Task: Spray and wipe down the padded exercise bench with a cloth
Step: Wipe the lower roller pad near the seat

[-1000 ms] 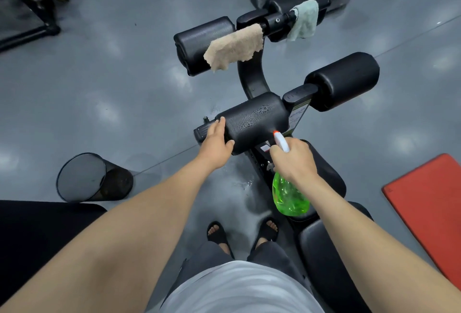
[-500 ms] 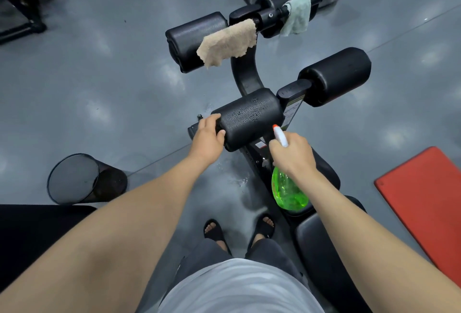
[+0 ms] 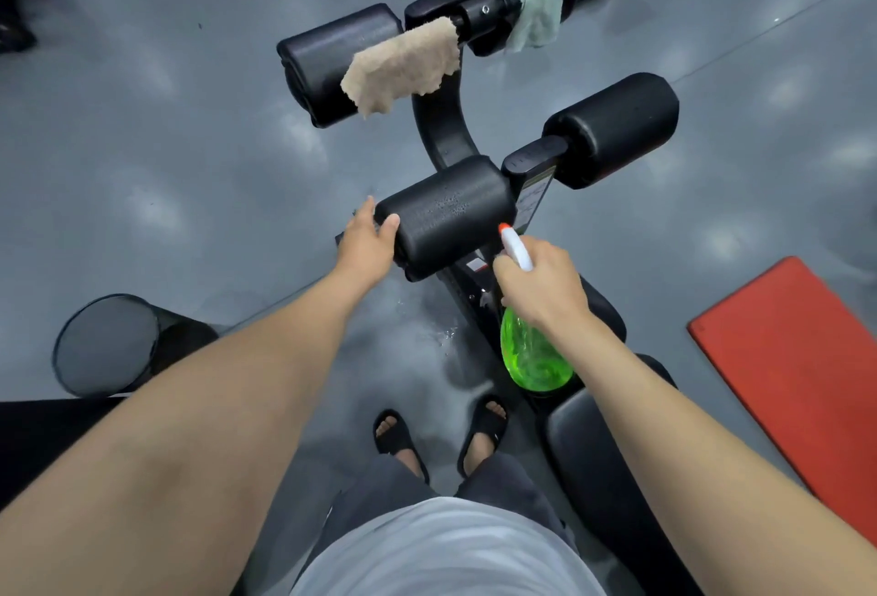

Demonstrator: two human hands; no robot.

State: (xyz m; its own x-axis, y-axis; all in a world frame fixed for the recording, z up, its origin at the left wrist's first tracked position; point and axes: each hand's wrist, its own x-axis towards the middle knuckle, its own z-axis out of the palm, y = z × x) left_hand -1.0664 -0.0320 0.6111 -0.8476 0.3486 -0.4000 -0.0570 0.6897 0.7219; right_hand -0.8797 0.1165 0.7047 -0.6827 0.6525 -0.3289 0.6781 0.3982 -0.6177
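A black padded exercise bench (image 3: 588,443) runs from lower right up the middle, with foam rollers on a curved post. The near left roller (image 3: 446,216) carries spray droplets. My left hand (image 3: 368,242) rests on that roller's left end, thumb on the pad, fingers apart. My right hand (image 3: 541,284) grips a green spray bottle (image 3: 534,356), its white and orange nozzle aimed at the roller. A tan cloth (image 3: 403,66) hangs over the far left roller (image 3: 327,66). A pale green cloth (image 3: 538,9) hangs on the top bar.
A black mesh waste bin (image 3: 109,344) stands on the grey floor at the left. A red mat (image 3: 802,358) lies at the right. The near right roller (image 3: 617,128) sticks out to the right. My sandalled feet (image 3: 441,434) stand beside the bench. More equipment sits at the top.
My left hand has slid from the top of the near left roller out to its left end. The bottle in my right hand has barely moved.
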